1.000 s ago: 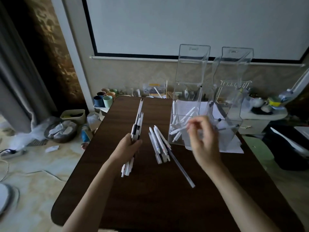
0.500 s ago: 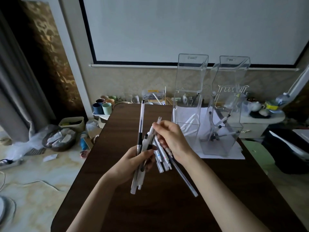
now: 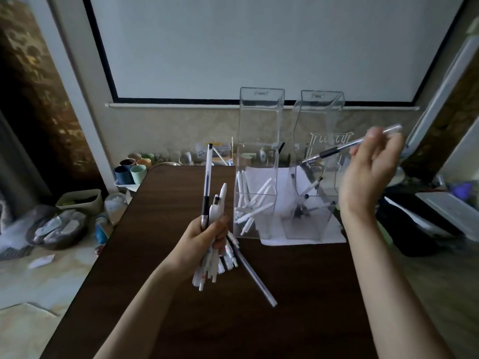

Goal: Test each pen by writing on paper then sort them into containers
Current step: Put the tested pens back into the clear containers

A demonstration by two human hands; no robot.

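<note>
Judging us partway, I see white pens (image 3: 255,200) lying in the left container (image 3: 259,117) and a few in the right container (image 3: 321,115), my right grip (image 3: 368,174) pinching a clear pen (image 3: 337,149) raised near it, my left grip (image 3: 204,237) clasping a bundle (image 3: 220,203) left to sort.

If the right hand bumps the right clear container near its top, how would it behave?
Probably tips: the right clear container is tall on a narrow base and holds few pens. It may also slide, since it stands on loose paper.
</note>
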